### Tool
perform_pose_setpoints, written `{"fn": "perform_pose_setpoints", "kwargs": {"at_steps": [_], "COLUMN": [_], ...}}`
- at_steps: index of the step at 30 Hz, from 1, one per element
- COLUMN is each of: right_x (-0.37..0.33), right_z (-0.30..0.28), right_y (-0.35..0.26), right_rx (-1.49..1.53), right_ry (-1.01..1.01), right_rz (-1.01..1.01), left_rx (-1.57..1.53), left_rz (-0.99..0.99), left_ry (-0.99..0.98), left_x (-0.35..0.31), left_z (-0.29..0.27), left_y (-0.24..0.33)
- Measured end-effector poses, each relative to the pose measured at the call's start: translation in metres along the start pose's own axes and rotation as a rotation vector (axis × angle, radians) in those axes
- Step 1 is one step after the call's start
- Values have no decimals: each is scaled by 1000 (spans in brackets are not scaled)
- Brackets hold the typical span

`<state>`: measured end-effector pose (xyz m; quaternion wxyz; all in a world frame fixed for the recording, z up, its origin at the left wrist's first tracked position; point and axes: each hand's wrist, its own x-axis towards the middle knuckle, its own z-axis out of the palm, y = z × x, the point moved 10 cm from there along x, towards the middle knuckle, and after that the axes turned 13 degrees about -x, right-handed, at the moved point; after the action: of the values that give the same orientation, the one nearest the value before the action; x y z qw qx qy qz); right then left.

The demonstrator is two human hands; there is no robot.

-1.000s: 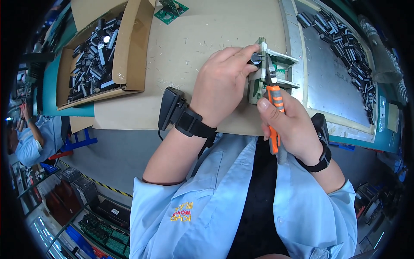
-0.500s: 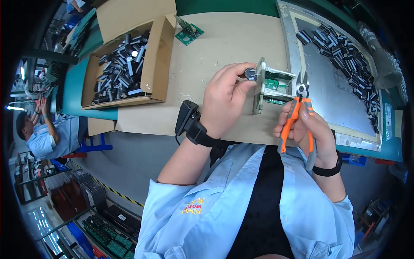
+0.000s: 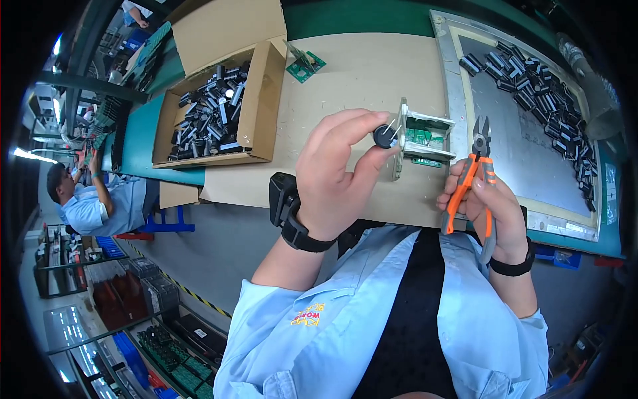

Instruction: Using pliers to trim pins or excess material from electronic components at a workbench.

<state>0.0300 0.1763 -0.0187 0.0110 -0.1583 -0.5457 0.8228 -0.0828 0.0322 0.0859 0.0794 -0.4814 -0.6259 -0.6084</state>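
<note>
Between thumb and forefinger, my left hand [image 3: 339, 173] pinches a black cylindrical capacitor [image 3: 383, 137], its two thin metal leads pointing up and to the right. Just right of it stands a metal frame fixture [image 3: 428, 123] with green circuit board pieces in it. My right hand [image 3: 495, 206] is wrapped round a pair of cutting pliers [image 3: 469, 183] with orange and grey handles. The pliers' jaws point away from me and look slightly parted, with nothing between them. They are apart from the capacitor.
An open cardboard box [image 3: 262, 106] full of capacitors stands at the left. On the right, a framed metal tray [image 3: 512, 159] bears many loose capacitors [image 3: 545, 100]. A small green circuit board [image 3: 306, 65] lies behind. Clipped leads dot the brown board [image 3: 365, 66]. Another person [image 3: 106, 199] sits far left.
My left hand has drawn slightly left and turned the capacitor, so its leads show more plainly. The pliers have shifted right, away from the fixture. The whole view has shifted a little.
</note>
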Motion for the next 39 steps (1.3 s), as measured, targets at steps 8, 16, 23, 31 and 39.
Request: {"fn": "perform_pose_setpoints", "kwargs": {"at_steps": [8, 16, 23, 31, 39], "right_x": [-6, -7, -10, -8, -7], "right_z": [1, 27, 38, 41, 43], "right_y": [-19, -58, -64, -63, -57], "right_rx": [-390, -756, -796, -791, -760], "right_ry": [-19, -53, -132, -165, -224], "right_rz": [-79, -249, -298, -269, -248], "left_rx": [-97, -114, -22, 51, 46], "left_rz": [27, 24, 41, 86, 92], "left_ry": [-7, -54, -71, -96, -120], "left_x": [2, 4, 8, 9, 9], "left_z": [3, 12, 14, 17, 19], "left_y": [7, 17, 25, 30, 31]}}
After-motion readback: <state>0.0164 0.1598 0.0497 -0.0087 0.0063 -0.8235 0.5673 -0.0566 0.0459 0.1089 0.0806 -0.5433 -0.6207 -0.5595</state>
